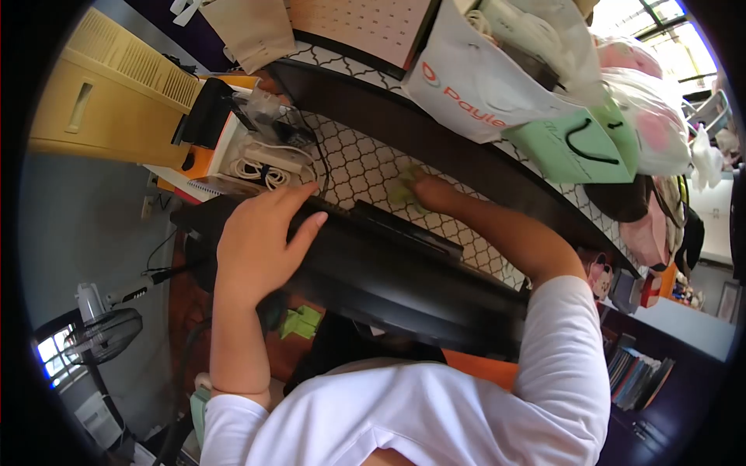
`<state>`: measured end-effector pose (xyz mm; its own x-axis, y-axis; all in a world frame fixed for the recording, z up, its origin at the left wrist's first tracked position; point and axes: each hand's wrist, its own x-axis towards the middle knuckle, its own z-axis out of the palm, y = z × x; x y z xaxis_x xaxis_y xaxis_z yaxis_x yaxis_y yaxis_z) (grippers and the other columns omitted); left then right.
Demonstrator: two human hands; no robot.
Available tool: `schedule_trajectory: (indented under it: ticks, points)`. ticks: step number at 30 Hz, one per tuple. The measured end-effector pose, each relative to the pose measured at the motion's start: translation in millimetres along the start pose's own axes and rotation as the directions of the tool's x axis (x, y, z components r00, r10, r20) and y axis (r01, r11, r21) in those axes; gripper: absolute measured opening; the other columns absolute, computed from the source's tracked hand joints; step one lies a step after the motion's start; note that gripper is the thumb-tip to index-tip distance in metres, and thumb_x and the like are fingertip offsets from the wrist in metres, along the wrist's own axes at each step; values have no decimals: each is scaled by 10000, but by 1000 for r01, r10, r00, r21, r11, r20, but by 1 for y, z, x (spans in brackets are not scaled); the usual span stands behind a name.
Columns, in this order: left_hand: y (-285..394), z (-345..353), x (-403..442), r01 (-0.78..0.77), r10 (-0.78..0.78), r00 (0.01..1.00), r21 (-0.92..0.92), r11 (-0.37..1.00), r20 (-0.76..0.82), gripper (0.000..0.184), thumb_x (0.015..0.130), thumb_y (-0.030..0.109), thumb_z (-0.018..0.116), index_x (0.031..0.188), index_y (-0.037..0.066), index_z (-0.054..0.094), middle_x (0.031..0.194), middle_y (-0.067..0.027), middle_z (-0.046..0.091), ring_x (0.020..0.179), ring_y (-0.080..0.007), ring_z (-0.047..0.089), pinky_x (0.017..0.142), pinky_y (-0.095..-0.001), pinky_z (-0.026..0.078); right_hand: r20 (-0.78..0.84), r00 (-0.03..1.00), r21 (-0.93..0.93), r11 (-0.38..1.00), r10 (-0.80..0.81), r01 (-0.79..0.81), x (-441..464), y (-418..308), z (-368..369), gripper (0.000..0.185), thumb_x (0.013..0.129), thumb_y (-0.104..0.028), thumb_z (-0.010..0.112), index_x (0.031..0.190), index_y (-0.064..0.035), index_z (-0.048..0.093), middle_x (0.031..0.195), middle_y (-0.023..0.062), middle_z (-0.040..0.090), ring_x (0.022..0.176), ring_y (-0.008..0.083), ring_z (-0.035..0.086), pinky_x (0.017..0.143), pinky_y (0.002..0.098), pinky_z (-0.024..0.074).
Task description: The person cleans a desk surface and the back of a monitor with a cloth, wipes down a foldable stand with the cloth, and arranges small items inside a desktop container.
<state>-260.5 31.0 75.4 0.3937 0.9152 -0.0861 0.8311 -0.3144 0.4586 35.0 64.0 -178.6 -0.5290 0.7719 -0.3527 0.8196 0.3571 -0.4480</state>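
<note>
My left hand [260, 241] lies over the left part of a long black panel [388, 268], which looks like a monitor or TV tilted toward me. Its fingers are stretched out and the thumb is spread apart. Beyond the panel, my right hand [432, 193] reaches down to a surface with a white and dark lattice pattern [353, 159]. A yellow-green cloth [402, 189] is bunched under its closed fingers, pressed against that surface. Blur hides the fingertips.
A box with a coiled white cable and power strip [268, 165] sits left of the patterned surface. Along a dark raised shelf [365, 109] stand a calendar [361, 27], a white plastic bag [466, 85] and a green paper bag [575, 144]. A fan [105, 334] stands at lower left.
</note>
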Motion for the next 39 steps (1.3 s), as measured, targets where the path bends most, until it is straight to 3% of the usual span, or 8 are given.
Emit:
schedule_trajectory:
  ticks: [4,7,11,19,23,27,32,39]
  points:
    - [0,-1,1,-55,55,998,16,998,-38,372,826,264,593,1135,57,588,1033,-129,621,924,-308,583,807,-375,441,-134,954,-173,954,-267,243,94,-26,3,371,819,-72,500,1187,-33,525,1323,157,393,1100,348,510,909,382,458]
    - [0,-2,3,-64,66,997,45,997,-35,402,816,285,602,1151,64,574,1020,-105,615,880,-286,571,787,-368,432,26,972,-406,886,-232,222,150,-37,3,423,841,-63,476,1259,-124,509,1473,108,205,1182,329,467,887,392,486]
    - [-3,-4,5,-18,18,1000,33,999,0,438,791,288,621,1162,60,571,1029,-120,611,893,-292,570,792,-367,429,-15,996,-294,952,-93,84,191,-6,57,430,846,-60,476,1271,-121,503,1486,100,184,1227,311,423,922,381,473]
    - [1,-4,10,1,-3,998,22,1000,70,481,763,294,630,1173,51,566,1066,-133,599,931,-311,563,822,-371,421,-25,977,-213,954,213,-214,79,47,109,360,838,-68,492,1192,-31,546,1379,194,331,1183,320,458,934,403,453]
    - [0,-4,10,-58,53,982,23,998,181,499,780,300,625,1204,51,541,1112,-149,575,972,-324,550,850,-386,414,226,898,-294,906,377,-306,-23,67,111,285,848,-63,480,1097,15,593,1307,207,396,1111,331,510,897,409,481]
    - [2,-5,19,-217,150,925,161,963,350,549,799,328,614,1266,72,481,1227,-182,498,1077,-354,496,912,-420,395,336,804,-252,870,490,-425,-55,98,109,460,772,-75,599,1227,-92,533,1289,209,380,1042,336,540,818,411,519]
    - [11,-1,66,-483,314,758,169,859,572,623,799,351,619,1333,113,404,1360,-205,373,1241,-379,378,1013,-444,334,-34,946,-164,932,322,-323,-53,69,66,479,788,-77,547,1259,-152,495,1349,196,326,1134,369,480,880,442,476]
    - [-15,60,137,-650,505,750,336,681,427,788,700,314,717,1377,156,346,1447,-166,257,1338,-343,249,1063,-454,276,18,990,-102,985,141,-138,22,83,86,429,803,-74,484,1217,-177,534,1359,165,347,1243,362,393,967,411,426]
